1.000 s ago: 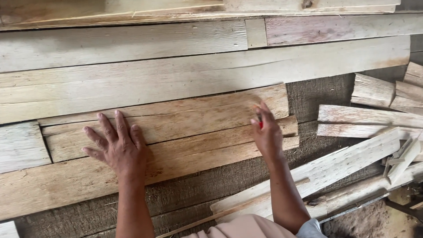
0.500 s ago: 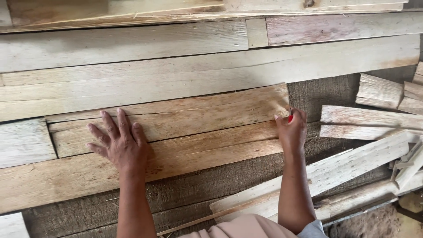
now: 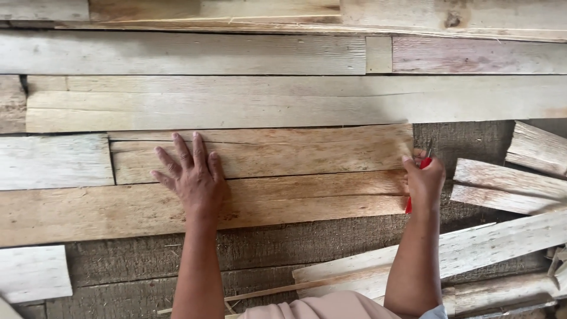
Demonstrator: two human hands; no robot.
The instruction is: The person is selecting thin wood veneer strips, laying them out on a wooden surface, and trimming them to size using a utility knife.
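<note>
My left hand [image 3: 194,174] lies flat with spread fingers on a pale reddish wooden plank [image 3: 283,156]. A second, longer plank [image 3: 118,210] lies just below it, under my palm. At the right ends of these planks my right hand [image 3: 424,180] is closed around a thin red tool [image 3: 410,204], which looks like a pencil or marker. Its dark tip pokes up above my fingers; most of it is hidden in my fist.
Long pale boards [image 3: 295,100] lie side by side farther away. Short whitish offcuts [image 3: 53,160] sit at the left. Loose split wood pieces [image 3: 520,183] are piled at the right, over a rough grey-brown woven mat [image 3: 177,260].
My right hand slid rightward along the plank, from its top surface to its right end. The view shifted so the planks sit a little lower. My left hand stayed pressed flat.
</note>
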